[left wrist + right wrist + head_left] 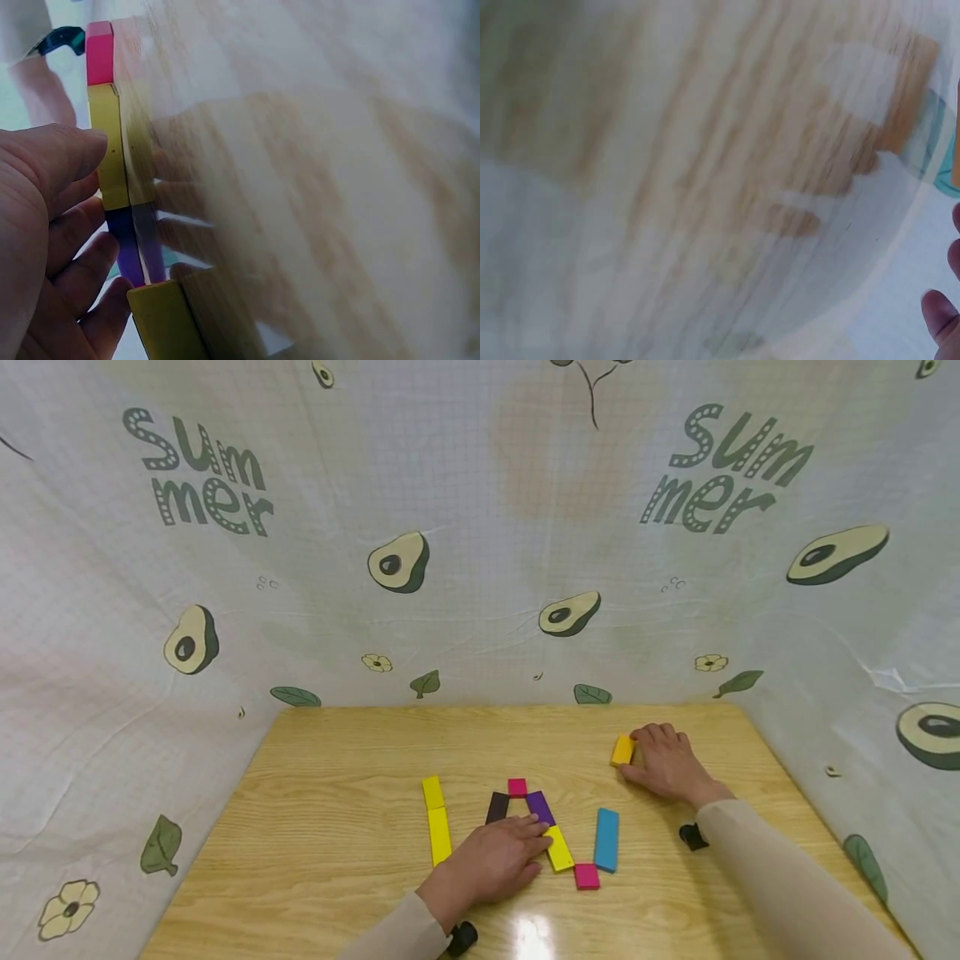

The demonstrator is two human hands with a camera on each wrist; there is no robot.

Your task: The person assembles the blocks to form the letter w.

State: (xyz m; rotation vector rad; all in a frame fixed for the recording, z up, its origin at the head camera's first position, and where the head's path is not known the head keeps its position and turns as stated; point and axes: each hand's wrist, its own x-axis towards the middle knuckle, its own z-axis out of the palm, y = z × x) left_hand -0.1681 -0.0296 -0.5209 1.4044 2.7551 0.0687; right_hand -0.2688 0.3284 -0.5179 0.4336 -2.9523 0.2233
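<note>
My left hand lies low over a line of flat coloured blocks, its fingers spread and touching a yellow block and a purple block. In the left wrist view its thumb lies against the yellow block, with the purple block beside the fingertips. Part of a black block is covered by this hand. Toward the back right, my right hand is at an orange block, fingers and thumb loosely bent beside it. The right wrist view catches only its fingertips, thumb apart from the block.
Two yellow blocks stand in a line on the left. Pink squares sit at the top and lower right of the slanted line, and a blue block adjoins the lower one. A patterned cloth surrounds the wooden table.
</note>
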